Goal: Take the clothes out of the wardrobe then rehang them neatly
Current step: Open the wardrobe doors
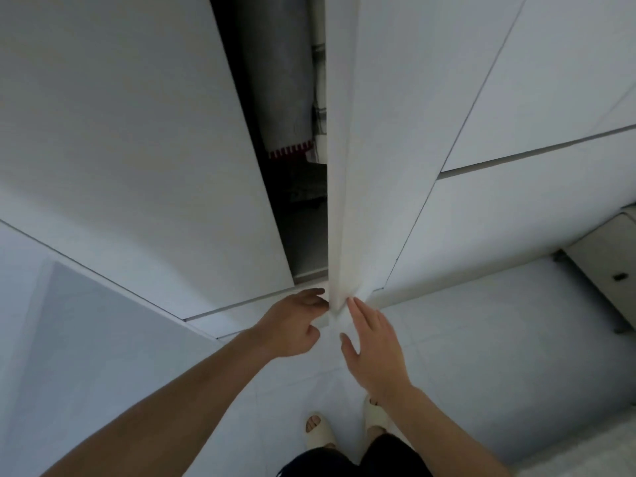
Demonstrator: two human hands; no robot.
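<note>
A white wardrobe fills the view. Its right door (339, 166) stands partly swung out, seen edge-on, and leaves a dark gap. Inside the gap hangs a pale grey garment (278, 80) with a red patterned hem, and darker folded cloth (306, 191) lies below it. My left hand (292, 325) curls its fingers against the bottom left corner of the door's edge. My right hand (371, 352) lies flat, fingers together, against the door's bottom right side. Neither hand holds clothing.
The closed left wardrobe door (137, 149) is on the left, more white panels (516, 80) on the right. A beige cabinet (605, 266) stands at the far right. My feet in pale slippers (318, 428) stand on the white tiled floor.
</note>
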